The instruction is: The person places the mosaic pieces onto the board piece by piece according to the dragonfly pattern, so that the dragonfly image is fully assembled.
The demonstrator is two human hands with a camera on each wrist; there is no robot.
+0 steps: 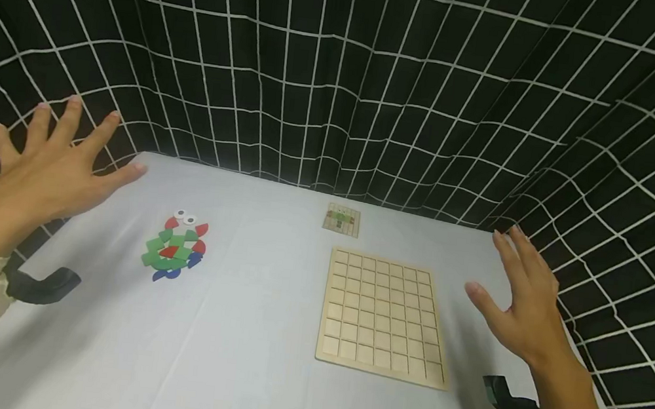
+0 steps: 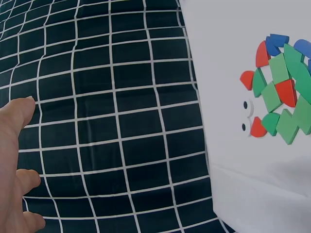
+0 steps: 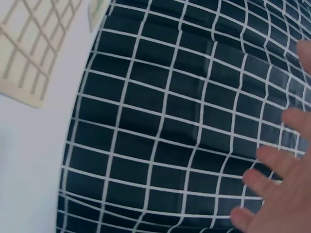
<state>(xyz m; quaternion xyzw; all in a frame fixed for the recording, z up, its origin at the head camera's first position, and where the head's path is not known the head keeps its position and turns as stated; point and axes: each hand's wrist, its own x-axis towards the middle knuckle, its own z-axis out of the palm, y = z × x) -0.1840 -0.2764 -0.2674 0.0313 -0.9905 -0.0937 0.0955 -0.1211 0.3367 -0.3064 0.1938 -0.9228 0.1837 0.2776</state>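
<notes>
My left hand [image 1: 52,171] hovers with spread fingers at the far left, touching nothing. To its right, flat on the white table, lies a loose cluster of green, red and blue pieces [image 1: 178,241] with two round eye pieces [image 1: 185,217] at the top. The left wrist view shows these coloured pieces [image 2: 279,99] from the side. My right hand [image 1: 525,302] is raised at the right with its fingers extended, holding nothing. Nearest to it lies a square wooden grid board [image 1: 384,318] with vacant cells. Behind the board is a small picture card [image 1: 342,220] showing a green figure.
The white table [image 1: 248,355] ends at a black curtain [image 1: 315,85] with white grid lines, which stands at the back and both sides. Dark straps [image 1: 41,285] sit at the wrists.
</notes>
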